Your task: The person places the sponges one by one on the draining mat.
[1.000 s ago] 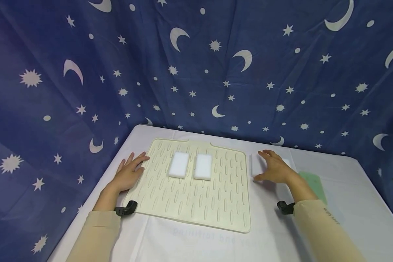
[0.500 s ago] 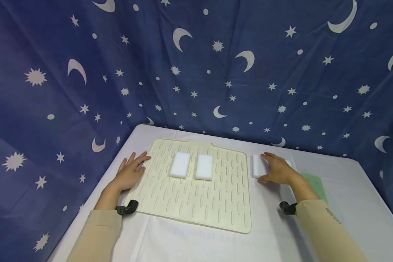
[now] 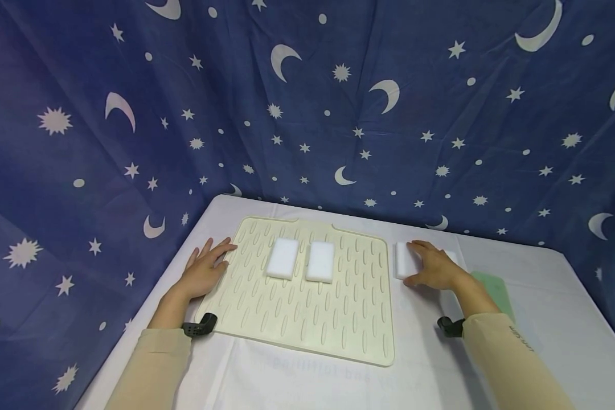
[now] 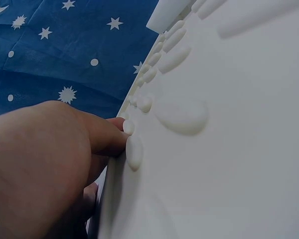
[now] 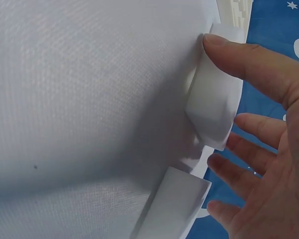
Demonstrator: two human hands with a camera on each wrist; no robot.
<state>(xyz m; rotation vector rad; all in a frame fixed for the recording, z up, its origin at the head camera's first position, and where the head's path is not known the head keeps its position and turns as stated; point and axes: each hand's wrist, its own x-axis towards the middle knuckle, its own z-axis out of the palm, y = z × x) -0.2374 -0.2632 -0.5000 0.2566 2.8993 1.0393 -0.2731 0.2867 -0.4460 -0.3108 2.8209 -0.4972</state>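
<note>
My right hand (image 3: pixel 433 266) grips a white sponge block (image 3: pixel 404 261) on the table, right of the cream ridged mat. In the right wrist view, its thumb (image 5: pixel 217 41) lies at one edge of the sponge (image 5: pixel 217 94), and fingertips meet the opposite side. My left hand (image 3: pixel 203 272) rests on the left edge of the mat (image 3: pixel 297 319) with its fingers spread, the thumb over the ridges. Two more white sponges stand side by side on the mat, a left one (image 3: pixel 282 258) and a right one (image 3: pixel 320 261).
Another white sponge block (image 5: pixel 174 204) lies beside the gripped one, mostly hidden behind my right hand in the head view. A pale green flat piece (image 3: pixel 496 293) lies under my right forearm. A blue star-patterned curtain (image 3: pixel 307 114) hangs behind the white-covered table (image 3: pixel 287 387).
My right hand has come down from over the sponge, and its thumb and fingers have closed on it. The left hand stays at the mat's edge.
</note>
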